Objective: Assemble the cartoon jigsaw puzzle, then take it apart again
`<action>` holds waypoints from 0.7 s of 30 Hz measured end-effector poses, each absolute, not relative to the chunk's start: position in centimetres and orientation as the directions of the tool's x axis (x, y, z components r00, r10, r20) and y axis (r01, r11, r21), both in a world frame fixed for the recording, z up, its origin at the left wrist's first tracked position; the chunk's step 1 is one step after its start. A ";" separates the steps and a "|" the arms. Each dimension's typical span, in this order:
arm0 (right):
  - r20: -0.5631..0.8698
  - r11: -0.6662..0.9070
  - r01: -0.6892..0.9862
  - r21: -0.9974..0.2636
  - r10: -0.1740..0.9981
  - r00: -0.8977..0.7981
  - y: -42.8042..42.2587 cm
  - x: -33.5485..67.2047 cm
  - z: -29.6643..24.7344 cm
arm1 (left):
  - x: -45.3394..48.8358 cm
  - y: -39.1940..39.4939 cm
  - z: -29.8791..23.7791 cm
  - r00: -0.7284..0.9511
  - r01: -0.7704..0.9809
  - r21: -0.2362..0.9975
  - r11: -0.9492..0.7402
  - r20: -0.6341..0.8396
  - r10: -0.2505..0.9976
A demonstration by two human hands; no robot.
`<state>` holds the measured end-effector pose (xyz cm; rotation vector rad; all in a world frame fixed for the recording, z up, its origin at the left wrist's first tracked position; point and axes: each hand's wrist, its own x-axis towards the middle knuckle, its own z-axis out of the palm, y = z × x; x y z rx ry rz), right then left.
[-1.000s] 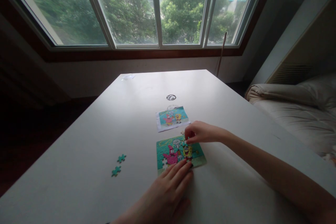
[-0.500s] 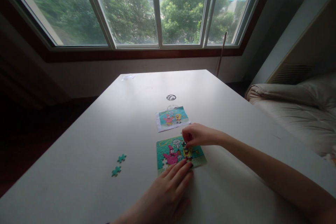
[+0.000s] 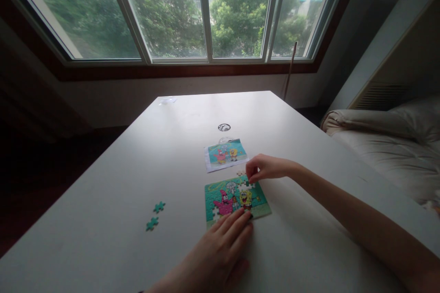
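Observation:
A cartoon jigsaw puzzle (image 3: 225, 202), mostly assembled, lies on the white table (image 3: 113, 183). White gaps show near its upper right and at its lower left. My left hand (image 3: 223, 240) rests flat on the puzzle's near edge, fingers stretched out, covering part of that edge. At the upper right gap, my right hand (image 3: 263, 168) pinches a small teal puzzle piece (image 3: 248, 183), partly hidden by the fingertips. Just beyond the puzzle's far edge, next to my right hand, lies a pale loose piece (image 3: 240, 173).
Two teal puzzle pieces (image 3: 156, 215) lie to the left. Behind the puzzle is a printed picture sheet (image 3: 225, 153) with the same cartoon figures. A round table-top disc (image 3: 224, 127) and clear plastic (image 3: 167, 101) are farther off. A padded seat (image 3: 385, 146) stands at right.
My right hand has moved slightly away and to the right with the puzzle piece, uncovering the yellow figure and the white gap. My left hand has stayed in place.

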<state>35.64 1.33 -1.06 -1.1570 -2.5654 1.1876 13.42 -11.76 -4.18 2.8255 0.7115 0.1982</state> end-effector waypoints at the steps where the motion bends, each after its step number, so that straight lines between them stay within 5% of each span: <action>1: -0.234 0.416 0.600 -0.683 0.654 -0.720 1.4 35.7 -1.1 | 13.4 -11.8 -4.2 0.875 0.451 0.243 -0.859 0.070 0.480; 21: -0.265 0.472 0.621 -0.626 0.620 -0.739 1.5 35.9 -0.9 | 13.4 -11.8 -4.3 0.870 0.438 0.254 -0.862 0.121 0.478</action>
